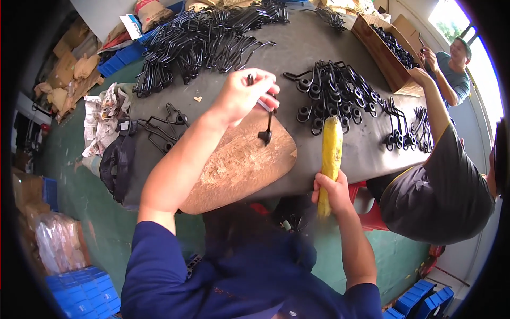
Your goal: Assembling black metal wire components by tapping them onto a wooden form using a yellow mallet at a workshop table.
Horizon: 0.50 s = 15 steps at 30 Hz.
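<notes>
Left hand (245,95) raised over the dark grey table (297,48), fingers pinched on a black bent-wire metal hook (267,123) with a small cylindrical foot hanging just above the worn oval wooden board (239,165). Right hand (333,192) wrapped tight around the lower end of a yellow cylindrical mallet (330,154), tilted upright at the table's near edge, just right of the board. Beyond the mallet, a heap of black wire hooks (334,90). At right, a co-worker in a dark grey shirt (441,186), reaching toward a cardboard box (385,53).
</notes>
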Motion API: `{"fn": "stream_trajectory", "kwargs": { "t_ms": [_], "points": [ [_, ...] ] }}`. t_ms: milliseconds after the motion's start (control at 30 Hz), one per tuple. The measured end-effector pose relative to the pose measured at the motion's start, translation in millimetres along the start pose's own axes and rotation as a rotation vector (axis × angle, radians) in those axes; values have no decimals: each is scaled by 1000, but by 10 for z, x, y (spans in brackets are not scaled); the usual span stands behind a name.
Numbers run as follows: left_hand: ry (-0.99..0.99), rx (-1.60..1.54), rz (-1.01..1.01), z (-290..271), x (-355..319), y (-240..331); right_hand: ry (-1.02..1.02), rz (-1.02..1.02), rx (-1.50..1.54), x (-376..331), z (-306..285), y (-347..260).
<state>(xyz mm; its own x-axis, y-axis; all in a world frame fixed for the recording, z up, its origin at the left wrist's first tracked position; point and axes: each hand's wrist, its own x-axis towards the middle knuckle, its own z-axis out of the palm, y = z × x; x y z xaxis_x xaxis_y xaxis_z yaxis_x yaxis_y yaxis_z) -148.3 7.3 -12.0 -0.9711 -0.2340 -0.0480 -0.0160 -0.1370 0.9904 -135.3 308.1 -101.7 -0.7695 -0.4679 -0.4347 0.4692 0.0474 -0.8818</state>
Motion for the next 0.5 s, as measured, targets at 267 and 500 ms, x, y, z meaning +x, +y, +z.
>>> {"fn": "stream_trajectory", "kwargs": {
  "t_ms": [267,500],
  "points": [
    [-288,238,-24,-62,-850,144,26,-153,-78,-147,122,77],
    [-268,456,74,-234,-968,137,6,-519,-171,-849,672,-628]
  ]
}}
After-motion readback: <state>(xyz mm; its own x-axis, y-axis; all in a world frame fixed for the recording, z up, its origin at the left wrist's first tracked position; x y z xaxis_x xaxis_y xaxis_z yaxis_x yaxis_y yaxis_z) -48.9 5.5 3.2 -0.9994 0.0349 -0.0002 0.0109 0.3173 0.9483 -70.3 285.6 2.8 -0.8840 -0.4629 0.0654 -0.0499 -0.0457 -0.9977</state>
